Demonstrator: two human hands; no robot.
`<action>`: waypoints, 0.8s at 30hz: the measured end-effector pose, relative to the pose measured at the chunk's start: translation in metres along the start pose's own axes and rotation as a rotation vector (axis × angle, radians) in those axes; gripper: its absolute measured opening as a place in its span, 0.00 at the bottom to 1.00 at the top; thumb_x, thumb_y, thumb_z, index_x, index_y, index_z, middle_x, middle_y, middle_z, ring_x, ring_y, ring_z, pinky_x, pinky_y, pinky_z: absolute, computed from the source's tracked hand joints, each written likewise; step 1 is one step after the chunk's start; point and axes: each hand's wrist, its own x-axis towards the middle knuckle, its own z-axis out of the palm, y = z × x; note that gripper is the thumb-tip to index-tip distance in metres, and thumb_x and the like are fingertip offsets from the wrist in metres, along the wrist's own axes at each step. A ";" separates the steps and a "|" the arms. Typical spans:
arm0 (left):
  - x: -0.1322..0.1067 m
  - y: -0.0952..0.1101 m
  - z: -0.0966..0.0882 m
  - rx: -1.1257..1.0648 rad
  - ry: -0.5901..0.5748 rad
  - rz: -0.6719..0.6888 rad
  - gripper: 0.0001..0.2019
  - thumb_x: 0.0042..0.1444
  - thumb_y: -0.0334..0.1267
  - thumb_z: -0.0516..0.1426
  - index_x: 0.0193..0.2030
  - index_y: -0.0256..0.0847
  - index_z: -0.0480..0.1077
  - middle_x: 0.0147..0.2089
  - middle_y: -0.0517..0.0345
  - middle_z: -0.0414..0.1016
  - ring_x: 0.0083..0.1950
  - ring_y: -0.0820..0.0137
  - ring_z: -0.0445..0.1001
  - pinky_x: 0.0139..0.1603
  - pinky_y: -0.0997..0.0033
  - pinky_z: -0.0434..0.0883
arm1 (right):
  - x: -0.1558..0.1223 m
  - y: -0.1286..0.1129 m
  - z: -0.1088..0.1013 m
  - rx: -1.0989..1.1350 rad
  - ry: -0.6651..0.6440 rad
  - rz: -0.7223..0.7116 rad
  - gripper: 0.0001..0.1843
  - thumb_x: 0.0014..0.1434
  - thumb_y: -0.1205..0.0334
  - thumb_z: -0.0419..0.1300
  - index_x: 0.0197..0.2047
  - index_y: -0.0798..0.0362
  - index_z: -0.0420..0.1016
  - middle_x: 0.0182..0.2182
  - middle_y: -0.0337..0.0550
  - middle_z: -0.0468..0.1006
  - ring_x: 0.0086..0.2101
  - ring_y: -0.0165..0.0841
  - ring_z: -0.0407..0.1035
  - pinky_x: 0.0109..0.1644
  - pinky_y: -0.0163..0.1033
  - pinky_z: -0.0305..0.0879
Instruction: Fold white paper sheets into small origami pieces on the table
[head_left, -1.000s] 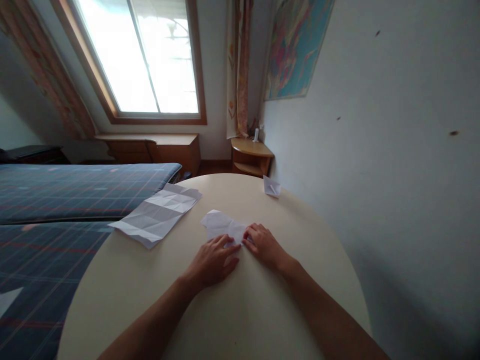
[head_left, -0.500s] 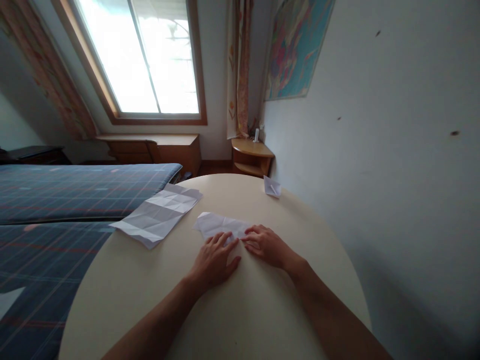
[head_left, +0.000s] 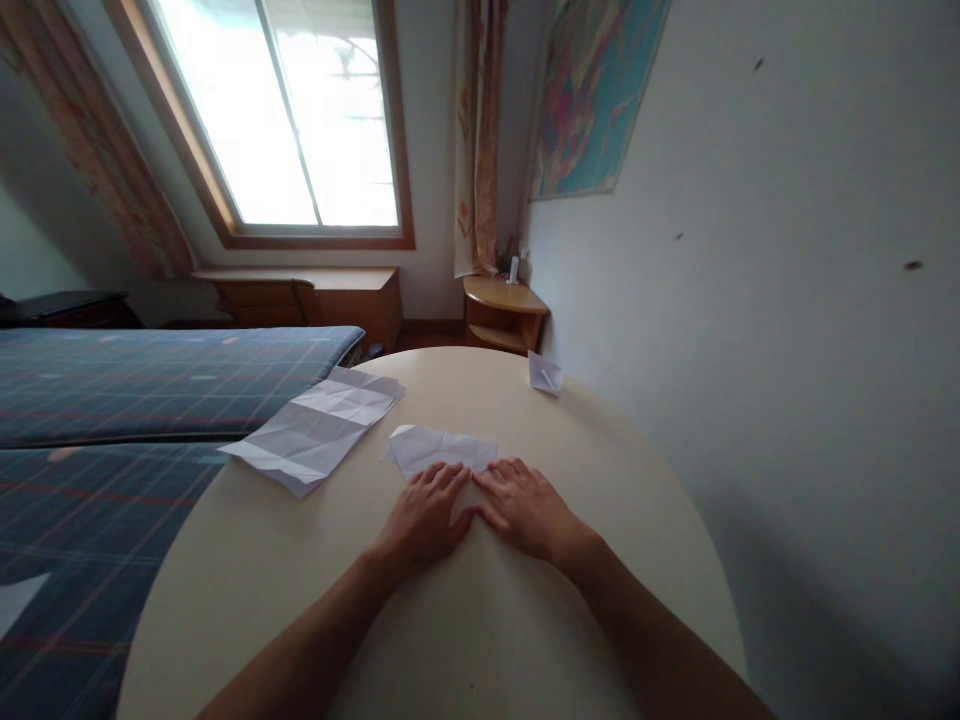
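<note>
A small folded white paper (head_left: 439, 448) lies flat near the middle of the round beige table (head_left: 480, 620). My left hand (head_left: 424, 515) rests palm down on its near edge, fingers stretched out and close together. My right hand (head_left: 521, 505) lies flat beside it, fingers extended onto the same paper, thumbs nearly touching. Both hands press the paper onto the table; neither lifts it.
A larger creased white sheet (head_left: 315, 428) hangs over the table's left edge. A small folded paper piece (head_left: 543, 374) sits at the far edge near the wall. A plaid bed (head_left: 112, 420) lies left; a wooden corner shelf (head_left: 502, 310) stands behind.
The small paper has turned and now lies flatter and wider. Both hands have drawn together and flattened onto its near edge; the right hand's fingers have uncurled.
</note>
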 end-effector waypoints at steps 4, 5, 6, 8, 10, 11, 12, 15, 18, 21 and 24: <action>0.000 -0.001 0.002 0.012 0.000 0.004 0.23 0.62 0.42 0.54 0.63 0.43 0.63 0.64 0.50 0.68 0.64 0.56 0.63 0.64 0.53 0.63 | 0.000 -0.002 -0.003 0.002 -0.017 0.022 0.26 0.67 0.53 0.51 0.65 0.50 0.65 0.61 0.49 0.69 0.59 0.43 0.59 0.63 0.48 0.56; 0.000 -0.001 0.002 0.015 -0.003 0.005 0.23 0.62 0.42 0.54 0.63 0.43 0.64 0.64 0.50 0.68 0.64 0.56 0.63 0.64 0.52 0.63 | 0.000 -0.003 -0.003 0.002 -0.017 0.039 0.26 0.66 0.53 0.51 0.65 0.49 0.65 0.61 0.49 0.69 0.59 0.43 0.59 0.63 0.48 0.56; 0.000 -0.002 0.002 0.017 -0.006 0.005 0.23 0.62 0.43 0.54 0.63 0.44 0.64 0.64 0.50 0.68 0.64 0.56 0.63 0.64 0.52 0.64 | 0.001 -0.004 -0.003 0.002 -0.016 0.057 0.25 0.66 0.53 0.51 0.65 0.49 0.65 0.61 0.49 0.69 0.59 0.43 0.59 0.62 0.48 0.56; 0.000 -0.002 0.001 0.016 -0.008 0.003 0.22 0.62 0.44 0.53 0.63 0.44 0.65 0.63 0.50 0.68 0.64 0.55 0.64 0.63 0.52 0.64 | 0.001 -0.007 -0.004 0.003 -0.018 0.097 0.25 0.66 0.53 0.51 0.64 0.49 0.65 0.61 0.49 0.69 0.59 0.44 0.59 0.62 0.49 0.57; 0.000 -0.002 0.000 0.009 -0.006 0.005 0.22 0.63 0.45 0.53 0.63 0.45 0.65 0.63 0.50 0.68 0.63 0.55 0.64 0.63 0.52 0.65 | 0.001 -0.008 -0.005 0.002 -0.033 0.138 0.26 0.66 0.51 0.51 0.64 0.49 0.66 0.61 0.50 0.68 0.59 0.45 0.59 0.61 0.51 0.57; 0.000 -0.002 0.000 0.006 -0.004 0.007 0.22 0.63 0.45 0.53 0.63 0.45 0.65 0.63 0.49 0.69 0.63 0.55 0.64 0.63 0.52 0.65 | 0.001 -0.008 -0.006 0.000 -0.043 0.159 0.26 0.66 0.50 0.51 0.64 0.48 0.66 0.62 0.51 0.67 0.60 0.46 0.59 0.61 0.51 0.57; 0.000 -0.002 0.000 0.003 -0.002 0.007 0.22 0.63 0.45 0.53 0.63 0.45 0.65 0.63 0.49 0.69 0.63 0.56 0.64 0.62 0.52 0.65 | 0.001 -0.007 -0.007 -0.003 -0.053 0.177 0.27 0.66 0.49 0.51 0.64 0.48 0.66 0.63 0.52 0.66 0.60 0.46 0.58 0.61 0.52 0.57; 0.000 -0.002 0.000 0.001 0.005 0.007 0.22 0.62 0.44 0.53 0.63 0.44 0.66 0.62 0.49 0.69 0.63 0.56 0.65 0.63 0.52 0.65 | 0.002 -0.005 -0.011 -0.016 -0.074 0.229 0.27 0.66 0.47 0.51 0.65 0.48 0.66 0.64 0.54 0.64 0.61 0.47 0.57 0.60 0.53 0.58; 0.000 -0.002 0.000 0.003 0.009 0.006 0.23 0.61 0.43 0.54 0.63 0.44 0.66 0.63 0.49 0.68 0.63 0.55 0.64 0.63 0.52 0.65 | 0.002 -0.001 -0.011 -0.023 -0.082 0.264 0.29 0.65 0.45 0.52 0.64 0.48 0.67 0.64 0.55 0.64 0.61 0.48 0.57 0.60 0.53 0.58; 0.000 -0.003 0.001 0.001 0.012 0.008 0.23 0.61 0.43 0.54 0.63 0.43 0.66 0.63 0.49 0.69 0.63 0.55 0.64 0.62 0.51 0.65 | 0.002 0.002 -0.008 -0.019 -0.073 0.294 0.30 0.64 0.44 0.52 0.65 0.49 0.66 0.64 0.56 0.63 0.62 0.49 0.56 0.61 0.54 0.57; -0.001 -0.004 0.002 0.003 0.022 0.012 0.23 0.61 0.43 0.54 0.63 0.43 0.65 0.63 0.49 0.68 0.63 0.55 0.64 0.63 0.51 0.65 | 0.002 0.004 -0.003 -0.016 -0.058 0.303 0.31 0.64 0.44 0.52 0.65 0.51 0.65 0.65 0.55 0.61 0.62 0.49 0.55 0.61 0.54 0.57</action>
